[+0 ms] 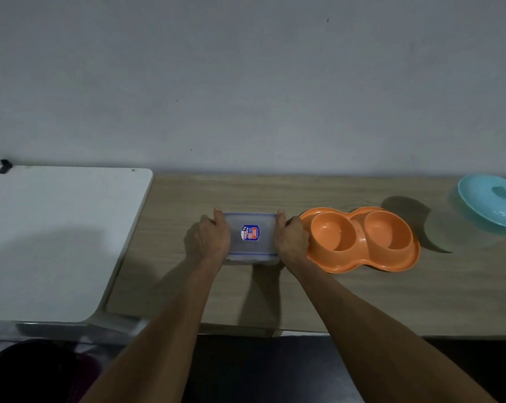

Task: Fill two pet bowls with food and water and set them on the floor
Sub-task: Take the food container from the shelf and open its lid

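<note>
A white rounded-corner board point(57, 234) lies at the left, beside the wood-grain worktop point(275, 295). On the worktop, the left hand point(209, 238) and right hand point(291, 239) press against opposite short ends of a clear rectangular plastic container with a blue-trimmed lid point(250, 237), fingers curled over its edges. Just right of it sits an empty orange plastic double pet bowl point(362, 239). A turquoise round lid point(493, 202) rests at the far right.
</note>
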`<state>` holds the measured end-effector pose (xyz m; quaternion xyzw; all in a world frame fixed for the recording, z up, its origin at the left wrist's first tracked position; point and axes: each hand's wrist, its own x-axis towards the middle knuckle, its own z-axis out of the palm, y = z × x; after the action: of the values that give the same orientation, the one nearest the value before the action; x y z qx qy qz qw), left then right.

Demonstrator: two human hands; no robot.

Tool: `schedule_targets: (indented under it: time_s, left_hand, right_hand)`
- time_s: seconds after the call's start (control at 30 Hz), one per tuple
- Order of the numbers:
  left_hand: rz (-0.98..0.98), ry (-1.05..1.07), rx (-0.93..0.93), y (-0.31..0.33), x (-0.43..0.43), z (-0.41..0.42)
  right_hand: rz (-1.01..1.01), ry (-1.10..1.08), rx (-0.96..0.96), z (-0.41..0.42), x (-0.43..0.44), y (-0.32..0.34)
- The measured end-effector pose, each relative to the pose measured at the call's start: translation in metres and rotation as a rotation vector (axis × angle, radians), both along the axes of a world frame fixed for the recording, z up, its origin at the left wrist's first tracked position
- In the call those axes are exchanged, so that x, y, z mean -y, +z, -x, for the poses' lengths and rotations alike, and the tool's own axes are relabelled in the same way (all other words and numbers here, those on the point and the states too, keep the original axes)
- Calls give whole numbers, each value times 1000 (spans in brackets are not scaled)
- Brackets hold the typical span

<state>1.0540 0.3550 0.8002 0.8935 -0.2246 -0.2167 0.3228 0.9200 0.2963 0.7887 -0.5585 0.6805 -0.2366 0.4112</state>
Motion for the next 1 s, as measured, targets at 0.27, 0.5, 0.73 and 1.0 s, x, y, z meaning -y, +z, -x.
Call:
schedule_targets:
  time_s: [0.27,0.5,0.73,1.0]
  left_hand:
    - [-4,5,-77,6,3,0]
    - [13,50,-47,18,-2,3]
    - [237,338,-348,23,-25,2]
    - [414,425,-998,-6,-26,50]
  right_hand:
    - [138,39,-141,-1,-1,2]
    - [221,41,-367,-5,-3,8]
    - [451,336,-567,-25,17,30]
    - [170,634,-471,-63,33,27]
